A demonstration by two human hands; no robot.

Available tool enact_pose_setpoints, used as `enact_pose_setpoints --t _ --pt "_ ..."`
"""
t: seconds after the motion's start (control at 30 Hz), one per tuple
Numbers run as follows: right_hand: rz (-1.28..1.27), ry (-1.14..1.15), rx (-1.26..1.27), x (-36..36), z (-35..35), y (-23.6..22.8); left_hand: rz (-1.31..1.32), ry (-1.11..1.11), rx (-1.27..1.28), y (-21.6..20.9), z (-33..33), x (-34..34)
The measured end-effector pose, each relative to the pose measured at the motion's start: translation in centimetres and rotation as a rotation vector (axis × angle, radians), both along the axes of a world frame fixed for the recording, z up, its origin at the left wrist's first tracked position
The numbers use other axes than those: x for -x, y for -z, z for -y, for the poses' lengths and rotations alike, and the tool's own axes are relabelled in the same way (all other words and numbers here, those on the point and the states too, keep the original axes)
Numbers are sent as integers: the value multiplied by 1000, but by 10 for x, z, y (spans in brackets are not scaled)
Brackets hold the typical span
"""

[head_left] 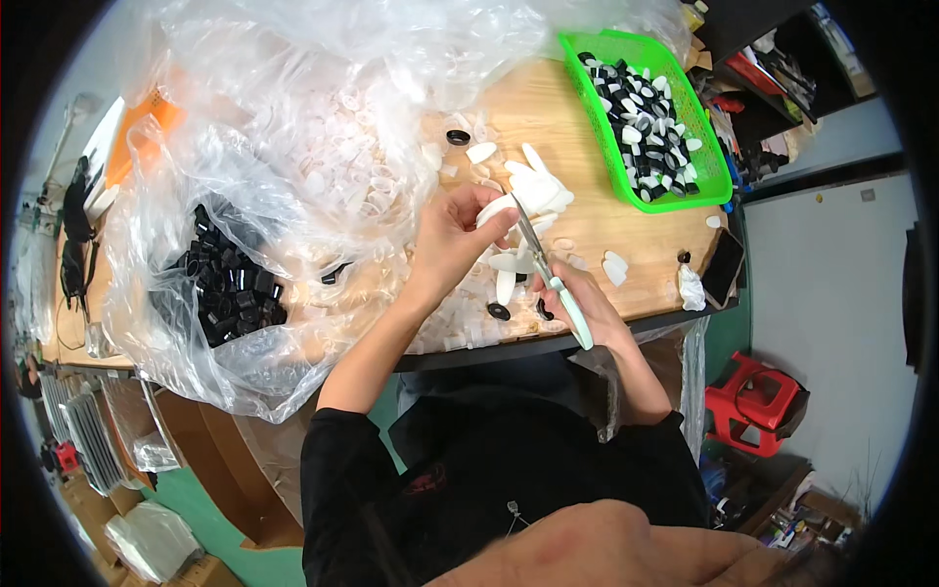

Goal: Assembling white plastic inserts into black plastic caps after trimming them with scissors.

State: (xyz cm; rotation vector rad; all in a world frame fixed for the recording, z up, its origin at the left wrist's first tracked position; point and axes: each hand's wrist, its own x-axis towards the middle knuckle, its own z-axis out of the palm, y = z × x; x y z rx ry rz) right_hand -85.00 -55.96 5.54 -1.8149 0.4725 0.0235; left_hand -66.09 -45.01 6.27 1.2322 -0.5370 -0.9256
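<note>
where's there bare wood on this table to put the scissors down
Bare wood lies between the green basket and the white pieces, and along the right edge by the phone. It is crowded around both hands and under the clear bag on the left.

The scene is bright and evenly lit, with soft light that seems to come from above. Shadows are weak; only a thin dark band lies under the table [626, 235] edge. The clear plastic bag [293, 127] gives white glare and washes out what is behind it. The middle is quite sharp, but the scissors [553, 279] look a little blurred. The fisheye lens bends straight lines near the rim, and a black ring closes the corners. The bottom edge, very close to the lens, is out of focus.
</note>
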Motion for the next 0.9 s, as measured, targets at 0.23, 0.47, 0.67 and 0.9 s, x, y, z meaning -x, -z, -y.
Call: enact_pose_setpoints --t 0.23,0.47,0.67,0.9 --pt "-19 61 -7 10 1 22 17 47 -83 -3 -1 -4" --pt "-148 223 479 21 12 12 559 275 -433 1 -10 -33" --pt "-304 424 1110 64 62 30 1022 235 -446 6 -12 -32" --pt "-316 349 1235 43 63 26 1244 72 -127 35 11 -7"
